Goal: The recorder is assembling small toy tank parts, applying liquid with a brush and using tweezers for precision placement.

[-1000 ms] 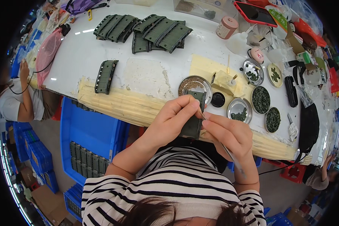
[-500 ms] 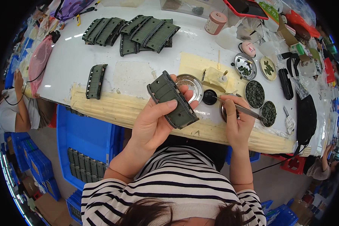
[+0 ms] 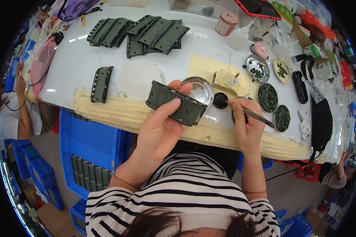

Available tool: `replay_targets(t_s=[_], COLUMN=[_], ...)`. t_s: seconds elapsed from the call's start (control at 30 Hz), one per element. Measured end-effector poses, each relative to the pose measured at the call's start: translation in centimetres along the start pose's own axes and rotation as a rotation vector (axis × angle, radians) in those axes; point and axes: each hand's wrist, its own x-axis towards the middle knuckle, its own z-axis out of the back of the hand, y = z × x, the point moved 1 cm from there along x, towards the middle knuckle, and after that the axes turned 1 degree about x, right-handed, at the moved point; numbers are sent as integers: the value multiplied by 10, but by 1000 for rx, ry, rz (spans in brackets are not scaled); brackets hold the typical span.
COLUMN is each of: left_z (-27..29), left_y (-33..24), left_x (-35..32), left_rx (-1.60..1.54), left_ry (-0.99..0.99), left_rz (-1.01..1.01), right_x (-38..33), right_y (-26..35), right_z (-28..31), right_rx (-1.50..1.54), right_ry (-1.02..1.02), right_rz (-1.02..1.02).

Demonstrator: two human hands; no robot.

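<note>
My left hand (image 3: 156, 128) grips a dark green curved plastic part (image 3: 160, 94) with toothed long edges, its thumb across the face and fingers behind. It is held above the table's front edge. Metal tweezers (image 3: 260, 117) are pinched in my right hand (image 3: 248, 130), with their tips at a small round black pot (image 3: 220, 103). Behind the green part, a round metal dish (image 3: 207, 91) holds brown bits. Another round dish is mostly hidden by my right hand. To the right stand two round tins (image 3: 267, 98) (image 3: 282, 118) full of small dark green pieces.
Stacks of similar green parts (image 3: 158, 35) lie at the back, and a single one (image 3: 101, 84) at left. A yellow block (image 3: 225, 82) sits behind the pot. Farther right are a metal dish (image 3: 257, 68) and a black case (image 3: 300, 87). A blue crate (image 3: 87, 138) stands below the table.
The green part in my left hand has turned to lie more level, its right end rising. My right hand has shifted slightly left, tweezers still by the black pot.
</note>
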Motion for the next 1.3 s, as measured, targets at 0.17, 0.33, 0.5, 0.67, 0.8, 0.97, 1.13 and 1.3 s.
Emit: replay_targets(t_s=[0.17,0.33,0.5,0.67,0.8,0.97,1.13,1.3], left_z=[-3,-5,-10,-13,-14,-14,-13,-11], left_y=[-2,0,3,7,7,8,8,8], left_x=[-1,0,0,0,-1,-1,0,1], left_rx=[-31,-9,-32,-15,7,6,4,12], left_ry=[-1,-10,39,35,28,25,24,22], left_rz=[27,4,17,3,-10,-12,-13,-20], right_x=[1,-3,-6,-12,-13,-12,-11,-10], right_y=[3,14,43,46,44,44,44,45], right_z=[2,11,16,-3,-4,-4,-4,-4], right_rx=[-27,215,346,535,560,529,513,462], right_ry=[-1,-54,30,29,41,56,66,85], right_rz=[75,80,247,207,180,194,200,209])
